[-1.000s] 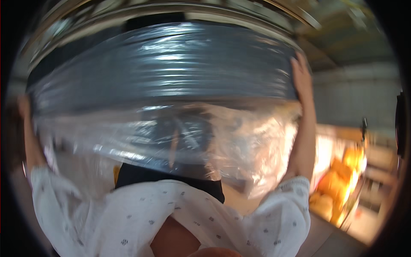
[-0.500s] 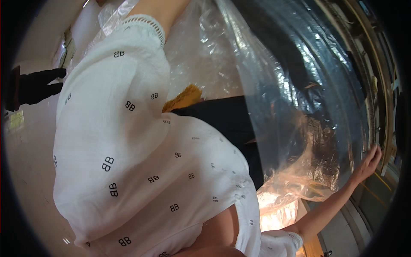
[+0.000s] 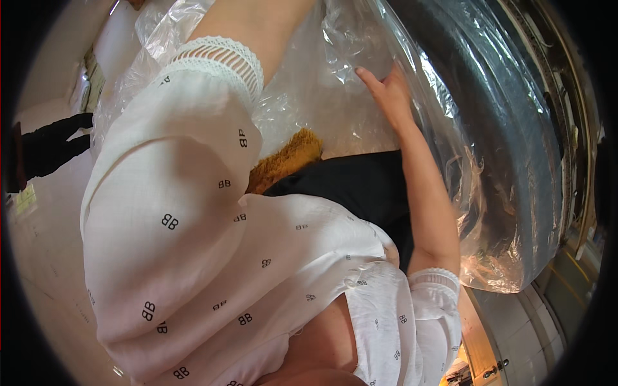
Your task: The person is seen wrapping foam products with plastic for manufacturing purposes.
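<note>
Right hand [image 3: 389,96] moved up, open fingers [image 3: 368,78] touching plastic wrap [image 3: 309,96]; left unseen

The person wears a loose white top [image 3: 193,244] with small dark marks dotted all over it. The short sleeves end in white lace bands [image 3: 222,58]. The arms below them are bare. Dark clothing [image 3: 354,186] shows lower down.

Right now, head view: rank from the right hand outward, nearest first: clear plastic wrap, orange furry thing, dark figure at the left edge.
From the right hand:
1. Clear plastic wrap: under the fingertips, touching.
2. Orange furry thing: lower left, beside the black fabric.
3. Dark figure: far left edge.
</note>
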